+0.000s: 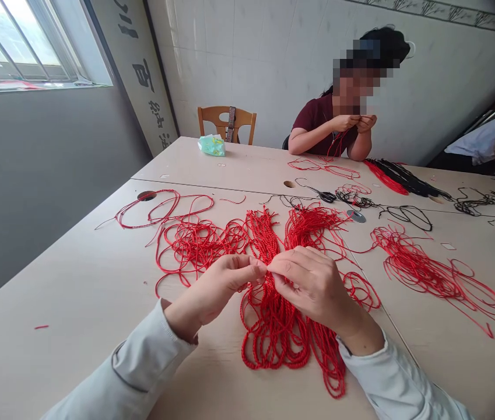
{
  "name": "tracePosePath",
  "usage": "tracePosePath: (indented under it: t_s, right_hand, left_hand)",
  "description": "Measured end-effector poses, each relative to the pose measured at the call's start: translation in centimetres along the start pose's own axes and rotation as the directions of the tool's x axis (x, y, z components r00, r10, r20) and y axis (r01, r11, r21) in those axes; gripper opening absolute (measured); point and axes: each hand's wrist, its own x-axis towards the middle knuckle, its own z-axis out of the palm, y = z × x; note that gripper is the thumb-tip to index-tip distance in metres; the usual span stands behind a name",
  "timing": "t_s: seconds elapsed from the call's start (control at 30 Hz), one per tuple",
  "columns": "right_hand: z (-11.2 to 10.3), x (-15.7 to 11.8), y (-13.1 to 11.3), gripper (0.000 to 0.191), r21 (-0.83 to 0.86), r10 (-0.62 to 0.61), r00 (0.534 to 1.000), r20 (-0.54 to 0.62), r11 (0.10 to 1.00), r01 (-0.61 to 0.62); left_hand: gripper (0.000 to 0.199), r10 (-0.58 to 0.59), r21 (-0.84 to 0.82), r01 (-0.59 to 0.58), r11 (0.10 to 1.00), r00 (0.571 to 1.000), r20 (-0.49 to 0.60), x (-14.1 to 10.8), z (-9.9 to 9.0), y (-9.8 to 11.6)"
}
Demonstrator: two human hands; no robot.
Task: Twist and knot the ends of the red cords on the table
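Note:
My left hand (235,276) and my right hand (306,281) meet fingertip to fingertip above the table, both closed in a pinch. Between them is a red cord, mostly covered by the fingers. Beneath lies a thick bundle of twisted red cords (276,341), looped at the near end. Its far side fans out into two bunches of cut ends (261,230). Left of the bundle, beyond my left hand, spreads a loose tangle of thin red cord (199,242). More red cord loops (363,291) lie just right of my right hand.
Another person (328,119) sits across the table (76,274), holding red cord. Black-handled scissors (326,196), black cords (409,175) and a red cord hank (443,274) lie to the right. A green tissue pack (212,146) is near the far edge, before a wooden chair (242,121).

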Motion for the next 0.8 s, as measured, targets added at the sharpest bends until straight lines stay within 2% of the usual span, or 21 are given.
tracePosePath:
  t_s: [0.1,0.17,0.23,0.3,0.33,0.43,0.5,0.53,0.63,0.7,0.8]
  right_hand:
    - [0.4,0.1,-0.5,0.015,0.064,0.071,0.997,-0.031,0.996,-0.068]
    - [0.9,0.1,-0.9,0.014,0.217,0.217,0.975,-0.052,0.955,-0.201]
    - [1.3,0.1,-1.3,0.013,0.414,0.387,0.922,-0.007,0.841,-0.35]
    - [1.4,0.1,-1.3,0.011,0.522,0.461,0.886,0.053,0.744,-0.418]
    - [1.3,0.2,-1.2,0.012,0.532,0.439,0.897,0.055,0.747,-0.399]
    - [0.8,0.1,-0.7,0.021,0.448,0.256,0.967,-0.015,0.866,-0.222]
    - [0.5,0.1,-0.3,0.02,0.409,0.191,0.981,-0.027,0.898,-0.164]
    - [0.5,0.0,-0.3,0.018,0.42,0.212,0.977,-0.022,0.889,-0.183]
    - [0.6,0.0,-0.4,0.01,0.575,0.339,0.938,0.071,0.754,-0.316]
    - [0.8,0.0,-0.5,0.009,0.7,0.374,0.911,0.176,0.603,-0.383]
    - [1.0,0.0,-0.4,0.015,0.82,0.361,0.877,0.318,0.36,-0.446]
  left_hand:
    - [0.02,0.02,0.02,-0.02,1.0,1.0,0.005,-0.1,0.2,0.1]
    - [0.02,0.03,0.04,-0.03,0.999,1.0,0.01,-0.1,0.2,0.3]
    - [0.021,0.041,0.068,-0.041,0.997,0.999,0.001,-0.2,0.2,0.4]
    - [0.021,0.051,0.1,-0.05,0.994,0.999,-0.011,-0.2,0.1,0.5]
    - [0.02,0.053,0.116,-0.051,0.992,0.999,-0.013,-0.2,0.0,0.5]
    - [0.016,0.034,0.141,-0.036,0.989,0.999,0.02,-0.1,-0.3,0.4]
    - [0.015,0.024,0.148,-0.03,0.989,0.999,0.039,-0.1,-0.4,0.3]
    - [0.015,0.022,0.159,-0.027,0.987,0.999,0.037,-0.1,-0.4,0.3]
    - [0.015,0.026,0.221,-0.026,0.975,1.0,0.006,-0.1,-0.3,0.2]
    - [0.015,0.025,0.255,-0.022,0.967,1.0,-0.006,-0.1,-0.3,0.3]
    - [0.016,0.008,0.298,-0.015,0.955,1.0,0.023,-0.1,-0.2,0.5]
